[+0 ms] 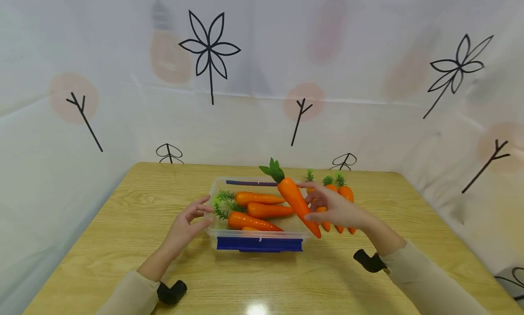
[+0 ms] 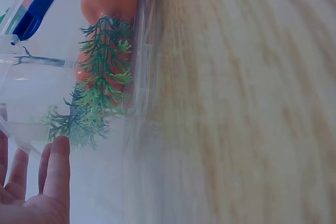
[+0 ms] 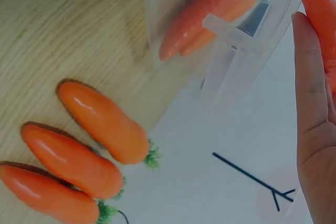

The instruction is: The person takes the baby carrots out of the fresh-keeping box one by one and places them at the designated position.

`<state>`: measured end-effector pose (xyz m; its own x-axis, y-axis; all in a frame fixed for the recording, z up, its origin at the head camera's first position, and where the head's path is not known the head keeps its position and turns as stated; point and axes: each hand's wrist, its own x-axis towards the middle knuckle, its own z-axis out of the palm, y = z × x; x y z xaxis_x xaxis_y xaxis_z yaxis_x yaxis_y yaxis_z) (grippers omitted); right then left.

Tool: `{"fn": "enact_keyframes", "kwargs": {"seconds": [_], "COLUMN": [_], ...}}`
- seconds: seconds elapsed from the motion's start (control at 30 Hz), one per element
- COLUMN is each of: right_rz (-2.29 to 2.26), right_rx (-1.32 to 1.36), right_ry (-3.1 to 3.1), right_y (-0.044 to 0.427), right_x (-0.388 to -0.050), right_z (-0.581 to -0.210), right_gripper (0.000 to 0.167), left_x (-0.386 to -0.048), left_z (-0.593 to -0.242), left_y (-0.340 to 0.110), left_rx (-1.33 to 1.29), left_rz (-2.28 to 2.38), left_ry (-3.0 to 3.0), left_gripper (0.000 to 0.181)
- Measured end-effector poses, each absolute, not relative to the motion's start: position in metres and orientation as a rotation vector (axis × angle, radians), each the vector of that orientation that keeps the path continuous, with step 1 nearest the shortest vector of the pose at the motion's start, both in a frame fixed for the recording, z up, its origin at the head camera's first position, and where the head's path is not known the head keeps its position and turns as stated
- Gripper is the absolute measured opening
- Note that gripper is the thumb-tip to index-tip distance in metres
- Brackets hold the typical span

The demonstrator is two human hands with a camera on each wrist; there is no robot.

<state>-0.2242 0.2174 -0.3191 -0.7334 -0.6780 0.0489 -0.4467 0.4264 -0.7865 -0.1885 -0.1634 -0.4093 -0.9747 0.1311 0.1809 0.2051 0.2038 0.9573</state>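
Observation:
A clear plastic box with blue latches stands on the table, several toy carrots lying in it with leafy tops to the left. Above the box's right end my right hand pinches a larger carrot, tilted, its broad green leaves up and away. In the right wrist view that carrot shows only partly beside the thumb. My left hand is at the box's left end with fingers spread and loosely bent; in the left wrist view its fingertips are near the green fronds.
Three more carrots lie side by side on the table, right of the box. Behind the table hangs a white cloth printed with plants. Black wrist mounts sit at both sleeves.

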Motion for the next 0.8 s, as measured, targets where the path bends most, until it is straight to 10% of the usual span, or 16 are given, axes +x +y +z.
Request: {"fn": "enact_keyframes", "kwargs": {"seconds": [0.8], "right_rz": [-1.452], "right_rx": [-0.783], "right_ry": [2.362], "right_y": [0.269], "right_x": [-0.209], "right_z": [-0.339], "right_gripper": [0.071], "left_x": [-0.188], "left_z": [-0.407], "left_y": [-0.163], "left_rx": [-0.324], "left_rz": [-1.922], "left_ry": [-2.399], "left_gripper": [0.028]}}
